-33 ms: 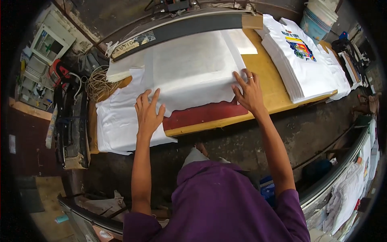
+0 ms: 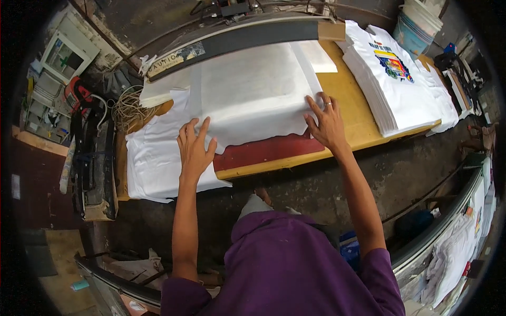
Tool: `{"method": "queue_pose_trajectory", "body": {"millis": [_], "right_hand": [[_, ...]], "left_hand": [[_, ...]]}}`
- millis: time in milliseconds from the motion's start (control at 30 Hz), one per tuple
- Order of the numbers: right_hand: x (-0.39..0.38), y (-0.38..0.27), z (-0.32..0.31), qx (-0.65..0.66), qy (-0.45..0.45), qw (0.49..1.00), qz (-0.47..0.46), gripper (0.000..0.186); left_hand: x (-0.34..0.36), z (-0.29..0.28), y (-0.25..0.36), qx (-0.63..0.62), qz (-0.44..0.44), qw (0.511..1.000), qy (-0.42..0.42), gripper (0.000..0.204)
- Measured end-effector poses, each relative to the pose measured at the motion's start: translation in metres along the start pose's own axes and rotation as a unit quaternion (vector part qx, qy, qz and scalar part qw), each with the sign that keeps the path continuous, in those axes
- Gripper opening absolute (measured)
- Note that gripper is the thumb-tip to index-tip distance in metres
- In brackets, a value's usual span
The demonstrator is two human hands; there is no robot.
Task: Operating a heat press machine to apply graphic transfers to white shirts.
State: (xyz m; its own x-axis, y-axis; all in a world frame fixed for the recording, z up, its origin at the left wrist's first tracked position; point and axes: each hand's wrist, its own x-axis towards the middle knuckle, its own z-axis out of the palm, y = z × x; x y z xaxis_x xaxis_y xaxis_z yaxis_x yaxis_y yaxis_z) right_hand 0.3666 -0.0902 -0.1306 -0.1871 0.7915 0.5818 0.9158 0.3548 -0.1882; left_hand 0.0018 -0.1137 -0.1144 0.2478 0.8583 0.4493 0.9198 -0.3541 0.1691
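A pale rectangular sheet [image 2: 253, 79], greyish in its middle, lies over white cloth [image 2: 247, 130] on a red pad [image 2: 269, 149]. Below the cloth's wavy near edge, the pad's red surface shows. My left hand [image 2: 196, 147] rests its fingertips at the near left corner of the cloth, fingers spread. At the near right side, my right hand [image 2: 328, 121] touches the cloth's edge, its fingers apart and a ring on one of them. Neither hand grips anything that I can see. White shirts [image 2: 155, 158] lie left of the pad, partly beside my left hand.
A long black bar [image 2: 237, 46] with a warning label spans the far side. Stacked printed white T-shirts [image 2: 390, 84] stand on the yellow table [image 2: 350, 100] at right, near a bucket [image 2: 416, 26]. Coiled rope [image 2: 129, 108] and black equipment [image 2: 97, 163] are at left.
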Motion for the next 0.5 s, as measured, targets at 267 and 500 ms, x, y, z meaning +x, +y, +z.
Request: {"method": "queue_pose_trajectory", "body": {"millis": [267, 500], "right_hand": [[0.093, 0.017, -0.086, 0.038, 0.319, 0.947, -0.011, 0.045], [0.329, -0.065, -0.159, -0.035, 0.342, 0.914, -0.215, 0.037]], "left_hand": [[0.009, -0.056, 0.001, -0.005, -0.04, 0.996, 0.073, 0.059], [-0.005, -0.084, -0.028, -0.071, -0.124, 0.976, 0.166, 0.027]]}}
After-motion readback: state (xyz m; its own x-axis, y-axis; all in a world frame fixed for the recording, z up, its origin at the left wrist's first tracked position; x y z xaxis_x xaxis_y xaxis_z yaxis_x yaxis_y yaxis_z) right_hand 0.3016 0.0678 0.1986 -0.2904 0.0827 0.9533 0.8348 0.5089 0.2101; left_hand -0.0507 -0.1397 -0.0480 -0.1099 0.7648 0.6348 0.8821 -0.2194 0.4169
